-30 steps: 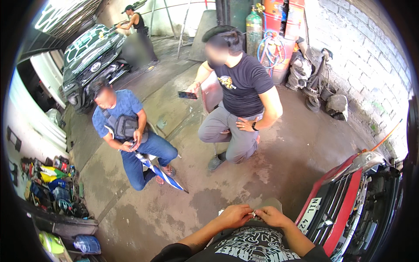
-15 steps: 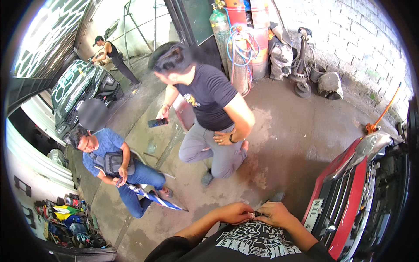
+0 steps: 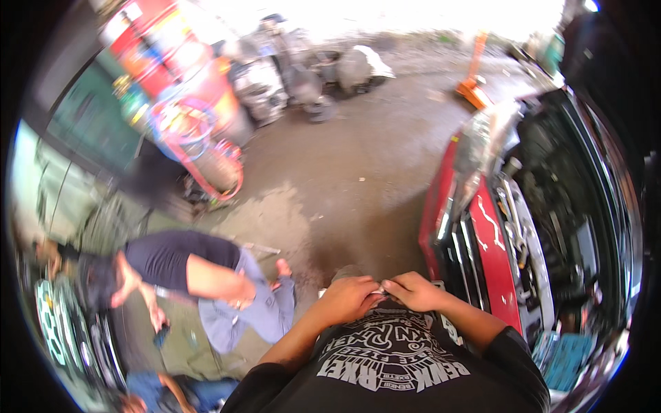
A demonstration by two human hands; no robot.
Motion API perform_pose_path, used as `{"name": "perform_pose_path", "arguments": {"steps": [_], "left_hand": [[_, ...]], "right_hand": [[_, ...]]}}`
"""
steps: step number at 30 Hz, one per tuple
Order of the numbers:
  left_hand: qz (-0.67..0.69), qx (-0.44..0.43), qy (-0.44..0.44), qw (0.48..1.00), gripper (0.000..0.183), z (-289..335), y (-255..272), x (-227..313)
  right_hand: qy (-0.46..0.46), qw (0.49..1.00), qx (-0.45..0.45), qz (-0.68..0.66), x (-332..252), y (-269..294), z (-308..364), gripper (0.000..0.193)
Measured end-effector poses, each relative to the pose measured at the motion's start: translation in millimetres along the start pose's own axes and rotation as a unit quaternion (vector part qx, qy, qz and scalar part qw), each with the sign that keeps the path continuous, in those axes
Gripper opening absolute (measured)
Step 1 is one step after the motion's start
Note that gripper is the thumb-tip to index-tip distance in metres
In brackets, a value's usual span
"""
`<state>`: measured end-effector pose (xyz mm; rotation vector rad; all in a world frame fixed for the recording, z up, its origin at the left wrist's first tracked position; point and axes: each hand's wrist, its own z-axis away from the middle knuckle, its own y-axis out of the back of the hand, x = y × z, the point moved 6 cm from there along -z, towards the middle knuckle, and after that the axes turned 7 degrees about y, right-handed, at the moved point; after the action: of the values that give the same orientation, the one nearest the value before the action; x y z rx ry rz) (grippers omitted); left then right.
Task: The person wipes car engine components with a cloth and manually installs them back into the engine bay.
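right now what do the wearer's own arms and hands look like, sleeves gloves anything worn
Both hands are bare, with no gloves: the left hand and the right hand. No watch or ring can be made out. The forearms are uncovered up to short black sleeves, part of a black t-shirt with a pale printed design on the chest.

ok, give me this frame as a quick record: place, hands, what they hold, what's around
place: workshop yard, stained concrete floor
left hand: at the waist, fingertips meeting the right hand
held item: something small and pale pinched between both hands, too small to identify
grip: both hands closed on it
right of wearer: red car front with open engine bay
left of wearer: person in dark shirt bending forward
far left: red gas cylinders with hoses
far: orange jack
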<state>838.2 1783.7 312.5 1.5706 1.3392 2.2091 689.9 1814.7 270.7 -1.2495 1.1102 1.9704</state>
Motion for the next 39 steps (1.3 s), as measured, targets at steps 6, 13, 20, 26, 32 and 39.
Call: {"name": "perform_pose_path", "arguments": {"steps": [6,13,20,26,32,39], "left_hand": [[-0.073,-0.110,-0.064,0.989,0.015,-130.8,22.2,-37.5],[0.085,-0.309,-0.102,0.942,0.020,-277.5,79.8,-111.0],[0.221,-0.534,0.038,0.815,0.018,-396.9,116.6,-131.9],[-0.064,-0.307,-0.410,0.857,0.012,-488.7,101.9,-36.0],[-0.106,-0.308,-0.483,0.813,0.022,-551.0,58.1,25.5],[0.016,-0.513,-0.331,0.792,0.012,-615.8,20.4,46.5]], "right_hand": [[0.034,0.985,0.163,-0.041,45.4,77.3,-36.9,0.043],[0.154,0.921,0.215,0.287,12.7,197.8,-114.1,0.027],[0.075,0.904,0.335,0.253,10.5,282.0,-147.0,0.029],[-0.163,0.776,0.494,-0.356,91.9,300.7,-116.3,0.052],[-0.122,0.772,0.595,-0.188,118.2,352.4,-48.6,0.032],[-0.075,0.719,0.671,0.167,93.4,413.4,-5.0,0.031]]}}
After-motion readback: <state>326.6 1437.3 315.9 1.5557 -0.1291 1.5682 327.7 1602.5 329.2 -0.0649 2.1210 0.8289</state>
